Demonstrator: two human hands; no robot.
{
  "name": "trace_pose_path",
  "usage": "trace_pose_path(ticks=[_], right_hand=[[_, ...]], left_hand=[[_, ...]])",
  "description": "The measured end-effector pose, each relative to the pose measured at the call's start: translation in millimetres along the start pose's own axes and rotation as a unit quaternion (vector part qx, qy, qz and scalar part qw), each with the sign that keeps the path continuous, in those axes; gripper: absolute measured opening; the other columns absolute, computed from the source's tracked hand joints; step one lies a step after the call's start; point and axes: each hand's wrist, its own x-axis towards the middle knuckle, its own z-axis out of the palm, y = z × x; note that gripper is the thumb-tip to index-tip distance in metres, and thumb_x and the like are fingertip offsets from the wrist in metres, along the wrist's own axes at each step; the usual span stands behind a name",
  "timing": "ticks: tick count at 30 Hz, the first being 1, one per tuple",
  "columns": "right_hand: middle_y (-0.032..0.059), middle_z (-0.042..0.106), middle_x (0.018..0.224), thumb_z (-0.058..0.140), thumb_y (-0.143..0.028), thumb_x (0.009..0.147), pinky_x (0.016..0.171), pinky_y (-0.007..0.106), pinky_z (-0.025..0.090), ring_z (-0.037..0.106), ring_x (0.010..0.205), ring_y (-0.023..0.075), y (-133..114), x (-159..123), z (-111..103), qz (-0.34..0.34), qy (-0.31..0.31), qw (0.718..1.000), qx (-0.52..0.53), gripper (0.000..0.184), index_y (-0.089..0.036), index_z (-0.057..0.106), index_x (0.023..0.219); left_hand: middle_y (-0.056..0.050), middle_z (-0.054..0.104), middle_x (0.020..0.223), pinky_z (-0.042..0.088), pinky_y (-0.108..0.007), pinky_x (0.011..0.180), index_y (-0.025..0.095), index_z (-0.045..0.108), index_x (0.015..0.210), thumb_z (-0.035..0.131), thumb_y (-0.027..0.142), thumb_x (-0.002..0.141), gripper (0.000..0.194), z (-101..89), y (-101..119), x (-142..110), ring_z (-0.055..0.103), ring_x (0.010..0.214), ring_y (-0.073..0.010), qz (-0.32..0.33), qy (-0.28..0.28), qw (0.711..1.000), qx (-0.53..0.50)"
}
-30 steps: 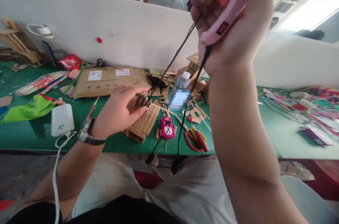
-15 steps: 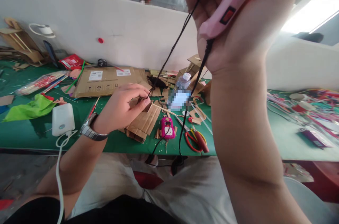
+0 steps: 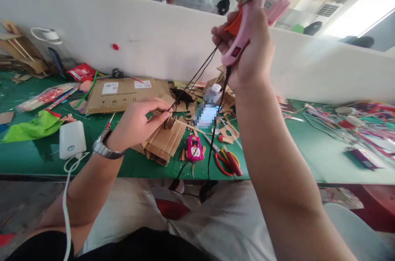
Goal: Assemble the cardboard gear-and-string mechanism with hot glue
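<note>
High on the right, my right hand (image 3: pixel 254 57) is wrapped round a pink hot glue gun (image 3: pixel 246 20) with an orange trigger. Its nozzle end is crusted and points up to the left. A thin black string (image 3: pixel 200 68) runs doubled from the fingers of that hand down to my left hand (image 3: pixel 140 123), which pinches it. Just below the left fingertips lies a small cardboard structure (image 3: pixel 166 142) with an upright notched piece on top. From the glue gun's handle a black power cable (image 3: pixel 224 84) hangs down to the table edge.
Near the structure lie a magenta device (image 3: pixel 194 148), red-handled scissors (image 3: pixel 222 164) and pliers (image 3: pixel 233 163). Behind stand a plastic bottle (image 3: pixel 212 94) and a flat cardboard box (image 3: pixel 123 95). A white power bank (image 3: pixel 73 139) with cable is at left. A white partition (image 3: pixel 138 35) closes the back.
My right hand has moved forward and away with the glue gun, bringing more of the gun into view. The string stays stretched between both hands; my left hand has shifted slightly left.
</note>
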Motion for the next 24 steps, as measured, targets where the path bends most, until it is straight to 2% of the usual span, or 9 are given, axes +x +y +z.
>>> trace_pose_path(ticks=[2, 5, 9, 12, 14, 19, 22, 24], right_hand=[[-0.004, 0.08, 0.108, 0.078, -0.078, 0.071, 0.092, 0.047, 0.065, 0.072, 0.12, 0.0289, 9, 2, -3, 0.014, 0.027, 1.0, -0.007, 0.041, -0.041, 0.068, 0.083], [-0.0049, 0.08, 0.099, 0.085, -0.075, 0.066, 0.089, 0.051, 0.064, 0.072, 0.112, 0.0306, 24, 7, -10, 0.019, 0.019, 0.999, 0.024, 0.039, -0.042, 0.069, 0.079], [-0.0006, 0.075, 0.092, 0.086, -0.067, 0.077, 0.092, 0.047, 0.063, 0.073, 0.093, 0.0233, 45, 14, -20, 0.008, 0.02, 0.997, 0.074, 0.041, -0.03, 0.071, 0.086], [-0.0015, 0.071, 0.086, 0.08, -0.066, 0.087, 0.093, 0.04, 0.062, 0.071, 0.082, 0.0158, 61, 18, -26, 0.018, 0.039, 0.995, 0.085, 0.046, -0.021, 0.07, 0.09], [-0.0025, 0.072, 0.087, 0.076, -0.07, 0.091, 0.091, 0.037, 0.061, 0.07, 0.081, 0.0141, 72, 20, -29, 0.034, 0.037, 0.996, 0.071, 0.047, -0.024, 0.068, 0.091], [-0.0025, 0.074, 0.085, 0.074, -0.075, 0.089, 0.082, 0.036, 0.061, 0.073, 0.085, 0.0164, 95, 27, -39, 0.035, 0.028, 0.998, 0.044, 0.046, -0.029, 0.067, 0.092], [-0.0012, 0.071, 0.077, 0.067, -0.08, 0.091, 0.072, 0.036, 0.06, 0.076, 0.089, 0.0197, 102, 30, -43, 0.039, 0.024, 0.999, 0.022, 0.049, -0.031, 0.067, 0.091], [-0.0009, 0.071, 0.077, 0.069, -0.081, 0.09, 0.073, 0.037, 0.061, 0.075, 0.088, 0.0197, 104, 30, -44, 0.036, 0.022, 0.999, 0.017, 0.05, -0.031, 0.067, 0.091]], left_hand=[[-0.006, 0.083, 0.117, 0.059, -0.038, 0.102, 0.023, 0.078, 0.111, 0.062, 0.036, 0.107, 0.021, -0.8, 0, -1, 0.077, 0.111, -0.0231, -0.015, -0.001, 1.0, 0.005], [-0.006, 0.084, 0.118, 0.059, -0.038, 0.102, 0.024, 0.078, 0.113, 0.056, 0.037, 0.11, 0.026, -1.8, 0, -2, 0.077, 0.114, -0.0232, -0.027, -0.004, 1.0, 0.003], [-0.006, 0.083, 0.122, 0.058, -0.04, 0.103, 0.025, 0.077, 0.118, 0.056, 0.035, 0.109, 0.025, -2.6, -1, -5, 0.076, 0.117, -0.0244, -0.019, -0.002, 1.0, 0.002], [-0.008, 0.08, 0.127, 0.056, -0.043, 0.108, 0.025, 0.075, 0.124, 0.058, 0.03, 0.107, 0.024, -3.3, -2, -8, 0.073, 0.122, -0.0257, 0.011, 0.002, 1.0, 0.008], [-0.009, 0.079, 0.129, 0.053, -0.046, 0.111, 0.023, 0.073, 0.126, 0.06, 0.026, 0.105, 0.024, -3.5, -3, -9, 0.071, 0.124, -0.0267, 0.038, -0.005, 0.999, 0.017], [-0.012, 0.075, 0.134, 0.05, -0.051, 0.114, 0.021, 0.069, 0.135, 0.061, 0.018, 0.1, 0.036, -4.0, -2, -9, 0.067, 0.127, -0.0288, 0.093, -0.033, 0.994, 0.045], [-0.013, 0.073, 0.138, 0.049, -0.055, 0.115, 0.021, 0.068, 0.139, 0.058, 0.016, 0.1, 0.041, -5.3, -3, -6, 0.065, 0.13, -0.0306, 0.099, -0.047, 0.993, 0.049], [-0.013, 0.072, 0.138, 0.049, -0.056, 0.115, 0.02, 0.07, 0.138, 0.057, 0.016, 0.1, 0.04, -6.5, -3, -4, 0.065, 0.129, -0.0315, 0.095, -0.053, 0.993, 0.054]])
